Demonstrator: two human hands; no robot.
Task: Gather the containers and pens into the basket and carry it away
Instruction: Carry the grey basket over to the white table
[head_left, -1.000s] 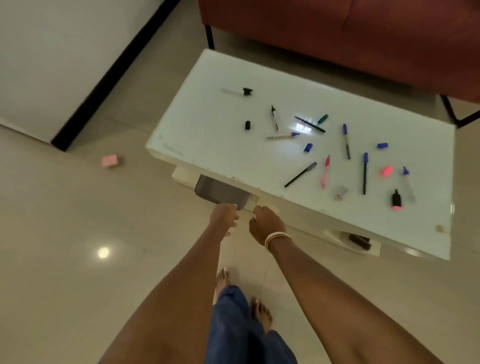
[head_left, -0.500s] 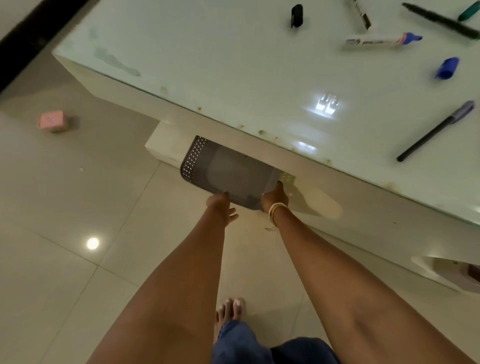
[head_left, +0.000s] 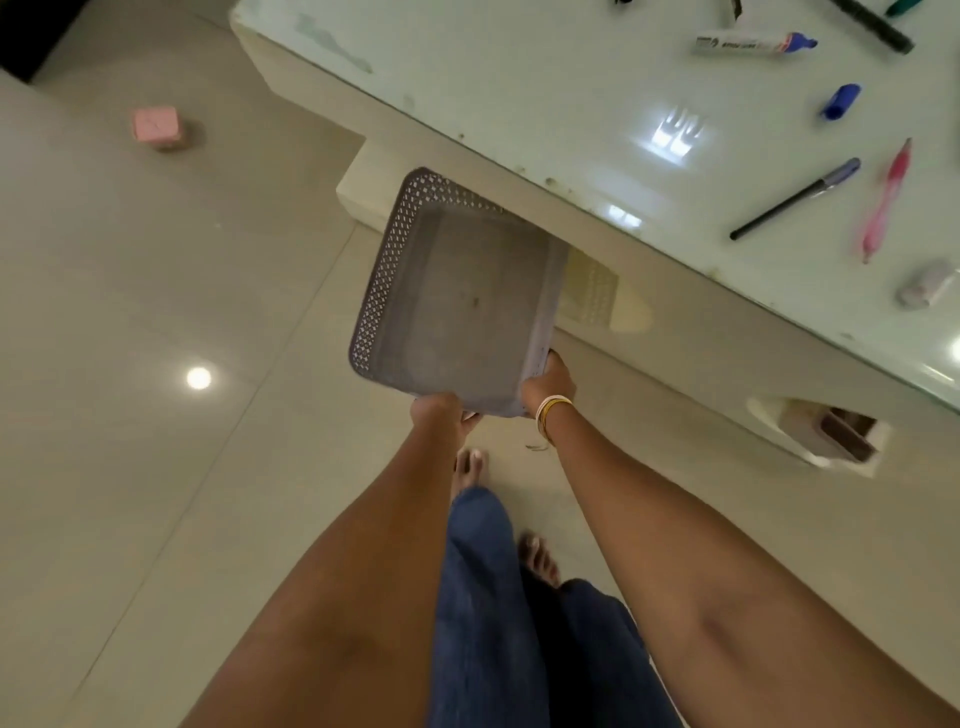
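Observation:
A grey perforated basket (head_left: 457, 296) juts out from under the white table, its far corner still below the tabletop. My left hand (head_left: 441, 413) grips its near edge and my right hand (head_left: 551, 384) grips its near right corner. The basket holds nothing. On the tabletop lie several pens: a white marker with a blue cap (head_left: 753, 44), a black pen (head_left: 795, 198), a pink pen (head_left: 885, 200), a loose blue cap (head_left: 840, 101) and a small grey container (head_left: 927, 283).
The white table (head_left: 519, 78) fills the upper right; its front edge runs diagonally. A second basket (head_left: 597, 291), pale, lies under it. A brown object (head_left: 847, 434) sits in a lower shelf opening. A pink block (head_left: 155, 124) lies on the tiled floor at left. My bare feet are below.
Both hands closed on the basket's near edge and pulled it out from under the table toward me. The view moved closer and shifted right.

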